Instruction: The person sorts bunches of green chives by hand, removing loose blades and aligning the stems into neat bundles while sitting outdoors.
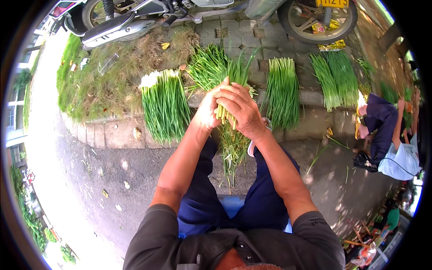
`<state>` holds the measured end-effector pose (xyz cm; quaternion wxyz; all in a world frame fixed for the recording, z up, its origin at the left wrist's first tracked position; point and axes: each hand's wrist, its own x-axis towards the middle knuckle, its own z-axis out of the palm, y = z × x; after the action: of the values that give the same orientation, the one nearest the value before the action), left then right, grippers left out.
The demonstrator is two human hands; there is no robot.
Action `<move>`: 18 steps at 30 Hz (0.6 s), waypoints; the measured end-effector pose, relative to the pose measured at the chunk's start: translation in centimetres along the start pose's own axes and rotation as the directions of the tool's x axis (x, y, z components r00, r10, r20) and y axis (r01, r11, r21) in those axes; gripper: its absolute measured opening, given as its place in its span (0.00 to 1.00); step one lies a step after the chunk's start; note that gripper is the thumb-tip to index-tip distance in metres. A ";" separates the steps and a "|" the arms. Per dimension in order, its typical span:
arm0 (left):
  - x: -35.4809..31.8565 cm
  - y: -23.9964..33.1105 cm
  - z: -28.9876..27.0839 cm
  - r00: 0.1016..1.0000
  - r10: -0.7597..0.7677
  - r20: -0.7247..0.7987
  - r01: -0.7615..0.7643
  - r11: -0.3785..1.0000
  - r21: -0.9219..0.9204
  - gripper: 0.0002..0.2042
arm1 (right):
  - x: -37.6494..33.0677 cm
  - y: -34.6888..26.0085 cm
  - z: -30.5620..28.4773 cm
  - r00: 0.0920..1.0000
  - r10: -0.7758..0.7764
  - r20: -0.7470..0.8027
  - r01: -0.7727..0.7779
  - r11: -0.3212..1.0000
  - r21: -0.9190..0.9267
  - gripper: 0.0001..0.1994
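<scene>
Grey paving blocks [231,33] and patchy grass [103,85] meet a stone curb [121,135], with dark asphalt [103,166] on the near side and a parked motorcycle [108,33] beyond. Near the curb, the left hand [209,109] and right hand [244,111] clasp a bunch of thin green stalks [238,71]. Its long axis runs away from the person, leaning slightly right: pale cut ends point back toward the body, leafy tips outward. The right fingers press together, bent over the stalks; the left fingers are mostly hidden, so I cannot tell whether they are spread. A loose green pile [208,67] lies just beyond. The left bundle [164,105] and right bundle [282,96] lie the other way round, pale ends outward and green ends toward the person. Loose trimmings [231,153] lie below the hands. Dark characters mark a yellow plate [333,3] above the wheel at the upper right, and small lettering edges the dark right sleeve [315,229]. Off to the right is another person [398,162] in a pale blue top.
</scene>
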<state>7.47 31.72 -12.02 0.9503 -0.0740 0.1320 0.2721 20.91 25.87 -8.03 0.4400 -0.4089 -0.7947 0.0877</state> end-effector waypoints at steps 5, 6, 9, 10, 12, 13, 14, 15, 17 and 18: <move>-0.4 2.3 0.0 0.972 -0.082 0.218 0.128 0.970 -0.206 0.18 | -0.2 -0.2 1.3 0.999 -0.044 0.009 0.045 0.992 -0.114 0.21; -0.7 2.7 0.3 0.989 -0.028 0.142 0.055 0.980 -0.190 0.18 | -0.3 -0.3 1.2 1.000 -0.009 0.005 0.009 0.997 -0.078 0.22; -1.1 4.5 -0.1 0.967 0.188 0.170 -0.196 0.980 0.030 0.20 | -0.1 -1.7 0.5 0.995 0.096 -0.015 -0.095 0.994 0.045 0.28; -1.2 4.2 0.5 0.929 0.356 0.101 -0.368 0.921 0.133 0.19 | -0.4 -1.3 0.5 0.984 0.164 -0.063 -0.156 0.981 0.117 0.27; -1.4 4.4 0.4 0.908 0.419 0.026 -0.404 0.854 0.328 0.19 | -0.7 -0.6 0.9 0.940 0.310 -0.143 -0.265 0.927 0.265 0.26; -1.5 4.3 0.8 0.903 0.430 0.027 -0.407 0.832 0.378 0.19 | -0.7 -0.4 1.1 0.906 0.374 -0.198 -0.314 0.908 0.276 0.24; -1.7 4.1 1.1 0.898 0.439 0.028 -0.408 0.807 0.427 0.19 | -0.5 -0.1 1.2 0.869 0.457 -0.193 -0.393 0.872 0.293 0.22; -1.9 3.8 1.4 0.894 0.447 0.030 -0.406 0.781 0.475 0.19 | -0.6 0.1 1.6 0.792 0.597 -0.128 -0.495 0.750 0.438 0.21; -1.6 3.2 1.7 0.879 0.476 0.040 -0.419 0.729 0.541 0.18 | -1.0 0.8 2.4 0.701 0.713 -0.023 -0.561 0.571 0.600 0.20; -1.4 3.0 1.7 0.871 0.489 0.046 -0.424 0.702 0.572 0.18 | -1.3 1.3 2.9 0.704 0.711 -0.003 -0.547 0.544 0.636 0.20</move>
<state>5.11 33.88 -10.16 0.8224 0.2309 0.2724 0.4429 19.80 26.44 -11.23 0.5822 -0.5174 -0.4574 0.4290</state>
